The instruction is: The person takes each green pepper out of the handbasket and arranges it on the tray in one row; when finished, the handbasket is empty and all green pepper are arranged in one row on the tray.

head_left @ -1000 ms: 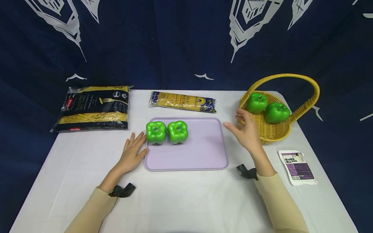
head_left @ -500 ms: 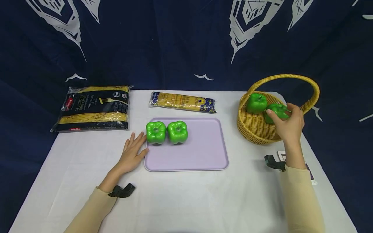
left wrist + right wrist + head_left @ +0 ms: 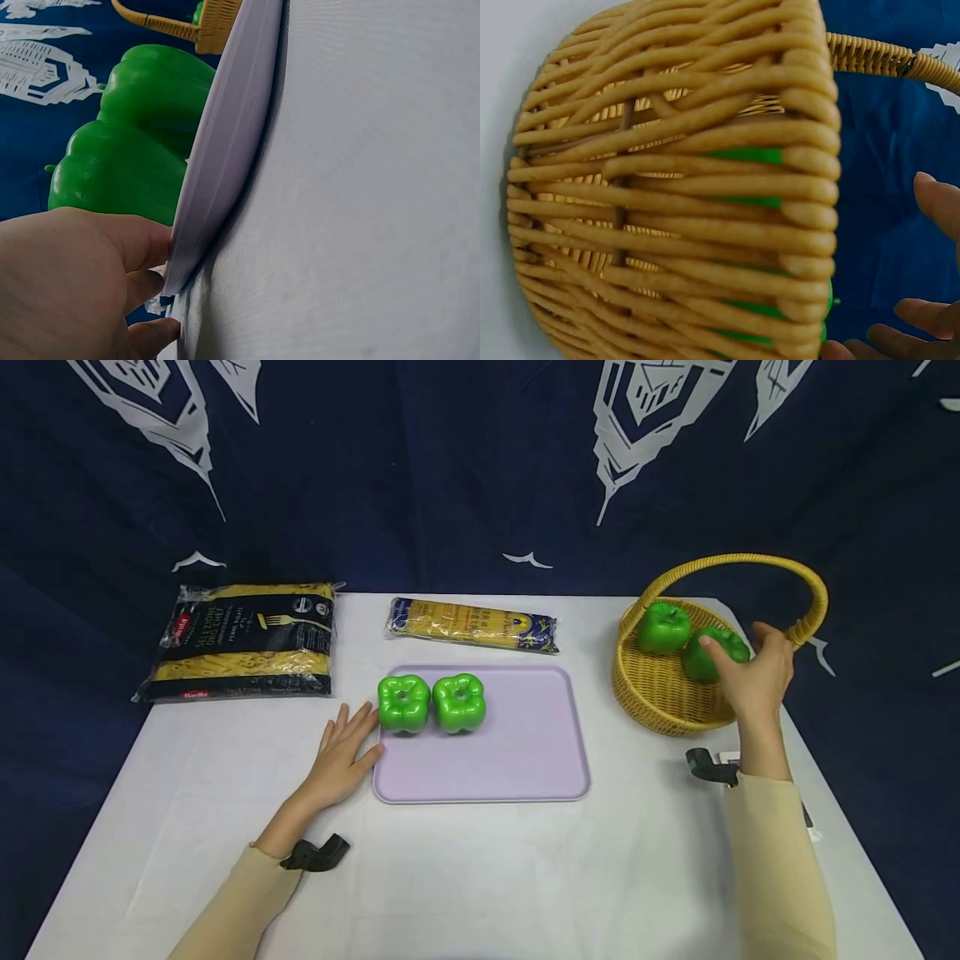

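In the head view, my left hand (image 3: 341, 766) lies with fingers spread at the left edge of the lilac tray (image 3: 517, 760). The left wrist view shows its thumb at the tray's rim. Two green bell peppers (image 3: 403, 703) stand side by side on the tray's upper left. My right hand (image 3: 759, 681) hovers over the right side of the yellow wicker basket (image 3: 652, 710), thumb and fingers apart. Next to that hand, inside the basket, sits one green bell pepper (image 3: 701, 660); another bell pepper (image 3: 663, 627) is behind it. The right wrist view shows the fingers above the rim, partly out of frame.
A black bag of penne pasta (image 3: 240, 643) lies at the back left. Behind the tray is a yellow and blue pasta packet (image 3: 472, 624). The basket's tall handle (image 3: 738, 560) arches over it. A white and purple packet is mostly hidden beneath my right forearm.
My right hand went from the basket's left side to the pepper at its right, then shifted slightly right. The left hand and the tray's peppers stayed put.
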Tool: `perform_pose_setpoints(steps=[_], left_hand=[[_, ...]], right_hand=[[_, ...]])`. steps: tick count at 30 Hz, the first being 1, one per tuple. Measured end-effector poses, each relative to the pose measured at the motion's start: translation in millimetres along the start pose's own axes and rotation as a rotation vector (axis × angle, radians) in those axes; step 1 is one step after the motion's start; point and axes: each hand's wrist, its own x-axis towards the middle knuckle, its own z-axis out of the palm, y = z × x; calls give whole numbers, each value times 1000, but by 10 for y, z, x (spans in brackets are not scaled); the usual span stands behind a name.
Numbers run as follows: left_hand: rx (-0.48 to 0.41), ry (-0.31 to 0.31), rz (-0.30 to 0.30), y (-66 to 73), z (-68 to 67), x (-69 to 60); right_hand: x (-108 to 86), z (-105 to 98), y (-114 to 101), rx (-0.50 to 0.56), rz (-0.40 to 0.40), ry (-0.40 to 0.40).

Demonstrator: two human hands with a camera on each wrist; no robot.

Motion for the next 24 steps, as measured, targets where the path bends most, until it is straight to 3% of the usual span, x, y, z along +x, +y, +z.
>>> perform_pose_setpoints(steps=[24], left_hand=[[-6,-2,-2,17,-3,7]], right_hand=[[53,123,44,-43,26,-12]])
